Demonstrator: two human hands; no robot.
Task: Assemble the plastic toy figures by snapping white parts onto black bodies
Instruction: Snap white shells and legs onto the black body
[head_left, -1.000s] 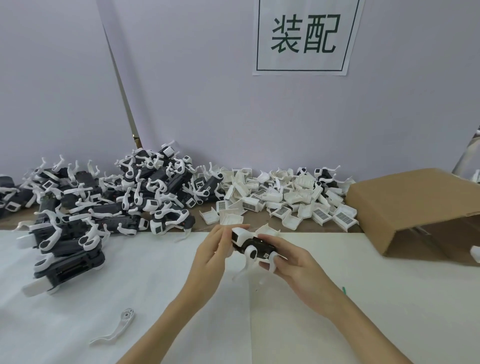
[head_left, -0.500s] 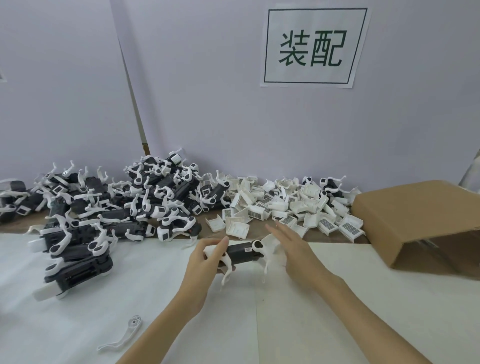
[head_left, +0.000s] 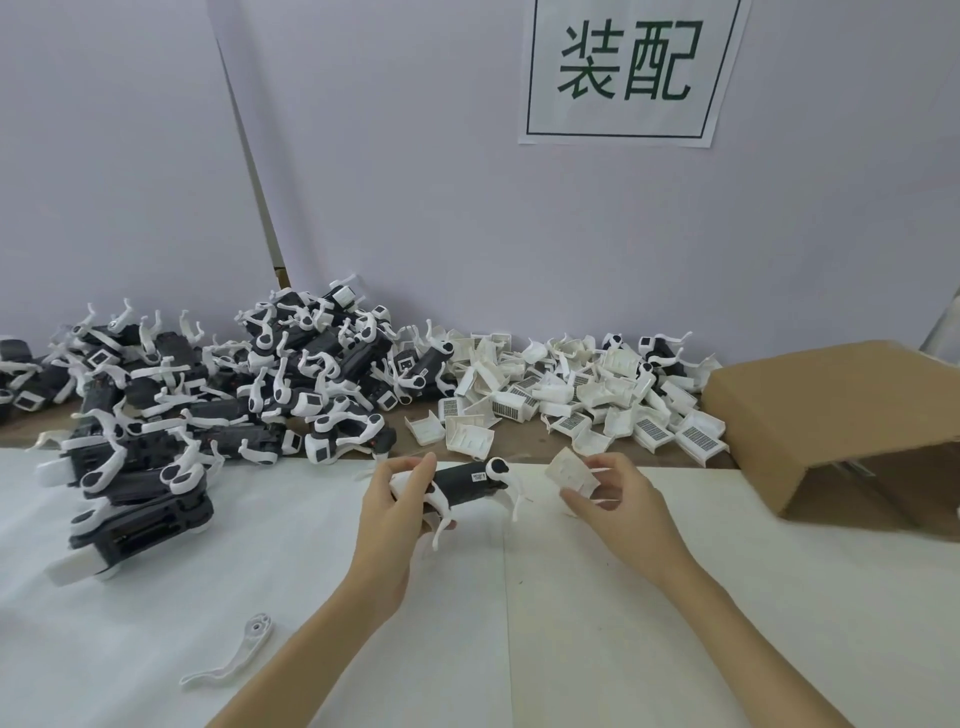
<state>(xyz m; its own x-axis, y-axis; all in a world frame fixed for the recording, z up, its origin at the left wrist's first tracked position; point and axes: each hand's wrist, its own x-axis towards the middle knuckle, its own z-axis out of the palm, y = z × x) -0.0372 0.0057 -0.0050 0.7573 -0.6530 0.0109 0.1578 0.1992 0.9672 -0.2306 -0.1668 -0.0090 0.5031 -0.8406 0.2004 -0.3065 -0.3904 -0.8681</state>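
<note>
Two hands work just above the white sheet (head_left: 156, 623) covering the near part of the desk (head_left: 519, 449), whose brown far strip carries the stock. The left hand (head_left: 395, 512) has its fingers curled round the rear end of a black toy body (head_left: 462, 480), held off the sheet with its long axis running left to right, slightly rising toward the right; the end bearing a round white joint points at the right hand, and white legs hang down from both ends. The right hand (head_left: 618, 499) pinches a white shell part (head_left: 571, 473) between thumb and fingertips, near the body's right end but apart from it. Open sheet lies in front of and between the forearms, with only a loose white leg (head_left: 234, 660) lying at lower left. On the left a heap of assembled figures (head_left: 208, 395) spills over the sheet's far edge; behind the hands lies a pile of white shells (head_left: 587, 405); a cardboard box (head_left: 841, 415) bounds the right side. A sign (head_left: 628, 67) hangs on the wall.
</note>
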